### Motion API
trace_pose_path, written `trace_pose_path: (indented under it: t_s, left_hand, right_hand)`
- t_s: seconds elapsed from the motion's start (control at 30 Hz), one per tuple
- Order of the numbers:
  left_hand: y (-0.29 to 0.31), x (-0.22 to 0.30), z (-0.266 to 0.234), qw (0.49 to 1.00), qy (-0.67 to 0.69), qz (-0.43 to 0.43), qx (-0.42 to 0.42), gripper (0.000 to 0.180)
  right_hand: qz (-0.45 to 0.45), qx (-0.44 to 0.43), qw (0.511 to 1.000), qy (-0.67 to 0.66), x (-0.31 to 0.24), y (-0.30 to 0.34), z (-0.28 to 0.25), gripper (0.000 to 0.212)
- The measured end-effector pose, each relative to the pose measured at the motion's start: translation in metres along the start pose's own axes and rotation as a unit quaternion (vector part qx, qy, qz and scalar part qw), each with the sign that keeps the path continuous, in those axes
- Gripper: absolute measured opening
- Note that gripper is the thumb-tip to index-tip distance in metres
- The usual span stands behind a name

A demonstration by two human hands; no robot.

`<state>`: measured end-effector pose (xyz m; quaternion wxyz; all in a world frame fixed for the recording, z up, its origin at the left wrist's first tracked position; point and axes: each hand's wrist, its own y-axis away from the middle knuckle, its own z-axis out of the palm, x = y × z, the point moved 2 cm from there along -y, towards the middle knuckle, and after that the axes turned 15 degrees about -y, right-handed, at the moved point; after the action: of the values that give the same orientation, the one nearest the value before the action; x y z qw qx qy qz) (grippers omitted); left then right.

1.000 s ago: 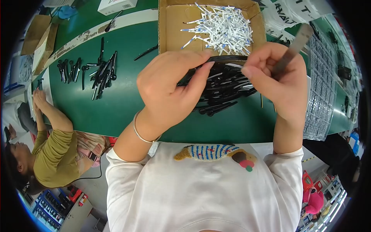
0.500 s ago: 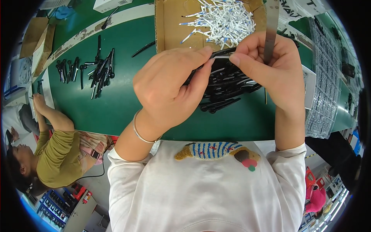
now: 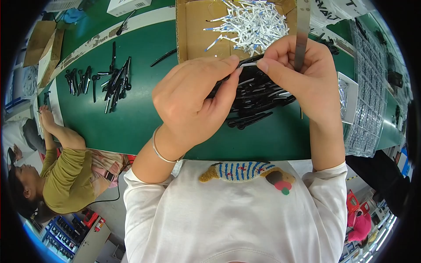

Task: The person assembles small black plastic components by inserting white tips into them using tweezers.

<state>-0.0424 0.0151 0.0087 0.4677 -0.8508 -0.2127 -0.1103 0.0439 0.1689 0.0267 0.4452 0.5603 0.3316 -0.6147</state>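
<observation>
My left hand [image 3: 188, 98] is closed, thumb and forefinger pinching a slim black piece [image 3: 255, 58]. My right hand [image 3: 307, 83] holds the other end, its thumb pressed on a narrow white strip [image 3: 248, 64] that runs along the piece between both hands. Curled fingers of the same hand also grip a flat metal blade [image 3: 302, 35], which points away from me. Just beneath my hands lies a heap of similar black pieces [image 3: 258, 94], some with rounded ends. My fingers partly hide both the held piece and the heap.
Beyond my hands, a cardboard box [image 3: 193, 48] holds many white-and-blue paper strips [image 3: 254, 28]. More black pieces [image 3: 116, 85] lie to the left on the green table [image 3: 153, 136]. A white box [image 3: 349, 98] and clear plastic trays [image 3: 366, 109] stand right. A co-worker [image 3: 66, 175] sits left.
My right hand and the metal blade have shifted slightly left, uncovering more of the white box. The left hand keeps its pinch almost unmoved.
</observation>
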Motion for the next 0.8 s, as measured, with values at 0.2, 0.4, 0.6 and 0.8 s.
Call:
trace_pose_path:
  t_s: [0.2,0.4,0.6,0.8]
  left_hand:
    - [0.005,0.0,-0.001,0.991,0.08,-0.094,-0.044,0.015]
    - [0.006,0.002,-0.001,0.957,0.205,-0.197,-0.049,0.014]
    - [0.006,-0.003,-0.002,0.92,0.295,-0.248,-0.072,0.014]
    - [0.007,-0.007,0.0,0.725,0.526,-0.435,-0.091,0.013]
  right_hand:
    - [-0.053,0.021,0.996,0.071,0.003,0.003,0.001,0.01]
    - [-0.11,0.04,0.983,0.139,-0.004,0.007,0.011,0.02]
    - [-0.125,0.053,0.977,0.163,0.001,0.006,0.007,0.024]
    - [-0.091,-0.024,0.995,0.019,-0.002,0.01,0.003,0.026]
